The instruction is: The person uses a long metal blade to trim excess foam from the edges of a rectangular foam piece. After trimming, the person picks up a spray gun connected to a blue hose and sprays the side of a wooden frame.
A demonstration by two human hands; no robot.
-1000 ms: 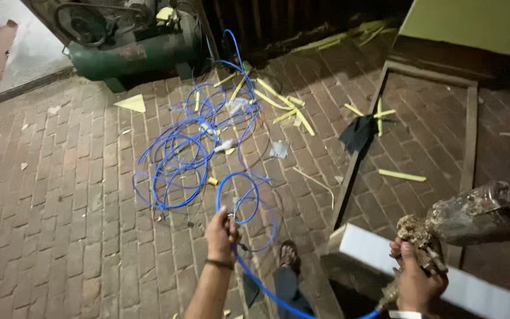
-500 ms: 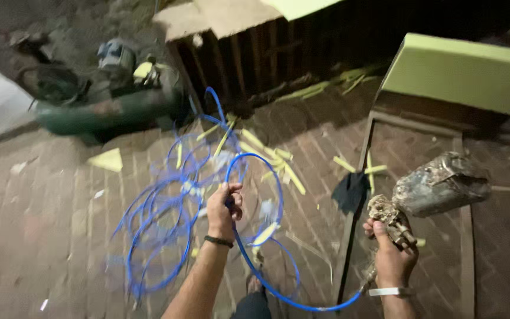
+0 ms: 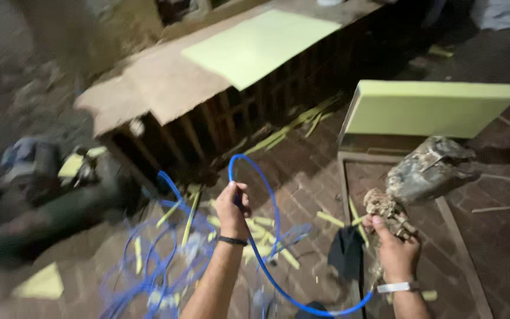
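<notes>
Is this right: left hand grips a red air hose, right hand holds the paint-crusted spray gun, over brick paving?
Not quite. In the head view the thin plastic hose in the left hand is blue, not red. The rest stands: the right hand holds the paint-crusted spray gun over brick paving.

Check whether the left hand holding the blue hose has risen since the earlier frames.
Yes. The left hand has lifted the blue hose away from the brick floor, with its loop now arching above the fist.

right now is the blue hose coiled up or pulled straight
Coiled: the blue hose lies in loose loops on the bricks, and one loop arcs above the left hand gripping it.
</notes>
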